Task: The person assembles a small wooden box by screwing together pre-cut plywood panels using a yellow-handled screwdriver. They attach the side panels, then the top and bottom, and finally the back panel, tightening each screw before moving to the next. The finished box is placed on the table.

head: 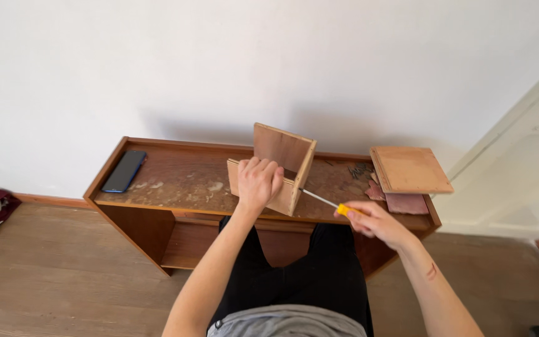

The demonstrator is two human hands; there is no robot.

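A low wooden desk [176,187] is being used against a white wall, with a phone [124,171] lying at its left end and a square board [410,169] resting at its right. Near the middle, a box [280,165] of plywood panels is being steadied by the left hand [258,181], which is being clenched over the front panel's top edge. A yellow-handled screwdriver [327,202] is being gripped by the right hand [374,221], its shaft being aimed at the box's right side. Judging from this, the shaft is best being kept in line with the screw, and firm downward pressure being kept on the box. Both forearms are being extended forward.
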